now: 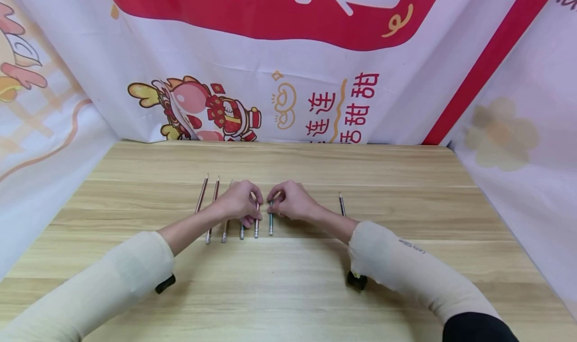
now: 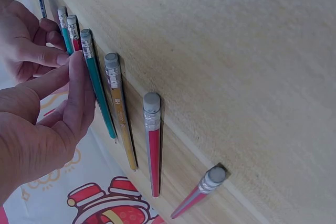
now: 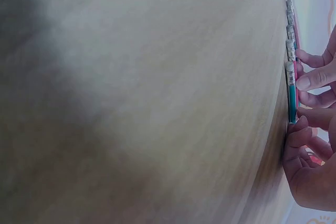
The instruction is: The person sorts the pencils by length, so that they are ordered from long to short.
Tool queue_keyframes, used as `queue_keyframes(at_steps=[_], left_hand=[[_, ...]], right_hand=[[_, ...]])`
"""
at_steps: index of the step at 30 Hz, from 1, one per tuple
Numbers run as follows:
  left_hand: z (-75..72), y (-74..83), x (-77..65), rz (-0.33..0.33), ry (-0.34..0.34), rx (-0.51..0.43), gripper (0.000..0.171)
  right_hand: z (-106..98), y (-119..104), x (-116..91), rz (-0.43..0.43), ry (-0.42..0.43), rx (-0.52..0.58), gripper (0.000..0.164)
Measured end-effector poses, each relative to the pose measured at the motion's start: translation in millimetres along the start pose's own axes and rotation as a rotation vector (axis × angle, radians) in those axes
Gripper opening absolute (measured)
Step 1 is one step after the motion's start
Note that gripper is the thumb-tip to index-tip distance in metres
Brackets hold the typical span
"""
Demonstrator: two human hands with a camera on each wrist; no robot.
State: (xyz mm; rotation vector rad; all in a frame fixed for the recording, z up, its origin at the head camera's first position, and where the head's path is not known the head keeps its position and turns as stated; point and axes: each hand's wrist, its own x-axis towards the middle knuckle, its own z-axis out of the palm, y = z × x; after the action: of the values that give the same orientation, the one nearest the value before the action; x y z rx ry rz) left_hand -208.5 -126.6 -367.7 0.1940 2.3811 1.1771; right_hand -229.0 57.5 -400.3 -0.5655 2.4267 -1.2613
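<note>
In the middle of the wooden table [image 1: 279, 277], my left hand [image 1: 241, 202] pinches a red pencil [image 1: 257, 228] between thumb and fingers. Close beside it, my right hand [image 1: 294, 201] pinches a green pencil [image 1: 271, 225]. Both pencils lie side by side, eraser ends towards me. Just left of the red one is another green pencil [image 2: 95, 80], its upper part behind my left hand in the head view. Farther left come a yellow pencil [image 2: 119, 116], a red pencil [image 2: 153, 153] and an outermost red pencil [image 2: 193, 198], all spaced apart in a row.
A dark pencil [image 1: 342, 203] lies apart on the right, partly behind my right forearm. White printed cloth [image 1: 405, 96] hangs along the table's back edge, with more cloth at both sides. My sleeves [image 1: 396, 257] extend over the near part of the table.
</note>
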Motion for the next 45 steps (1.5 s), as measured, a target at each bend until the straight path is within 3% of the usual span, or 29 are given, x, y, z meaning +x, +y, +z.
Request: queue_keyframes(at_steps=[8, 15, 26, 45], left_hand=[[-0.1, 1.4, 2.0, 0.026, 0.018, 0.013, 0.022], [5.3, 5.2, 5.8, 0.062, 0.025, 0.022, 0.026], [14.4, 10.5, 11.6, 0.107, 0.021, 0.050, 0.027], [16.0, 10.9, 12.1, 0.100, 0.021, 0.068, 0.025]], right_hand=[[-10, 0, -7, 0.013, 0.015, 0.074, 0.022], [-26, 6, -16, -0.019, 0.049, 0.027, 0.022], [-44, 16, -27, 0.002, 0.062, 0.002, 0.024], [-75, 36, -50, -0.008, 0.125, -0.044, 0.022]])
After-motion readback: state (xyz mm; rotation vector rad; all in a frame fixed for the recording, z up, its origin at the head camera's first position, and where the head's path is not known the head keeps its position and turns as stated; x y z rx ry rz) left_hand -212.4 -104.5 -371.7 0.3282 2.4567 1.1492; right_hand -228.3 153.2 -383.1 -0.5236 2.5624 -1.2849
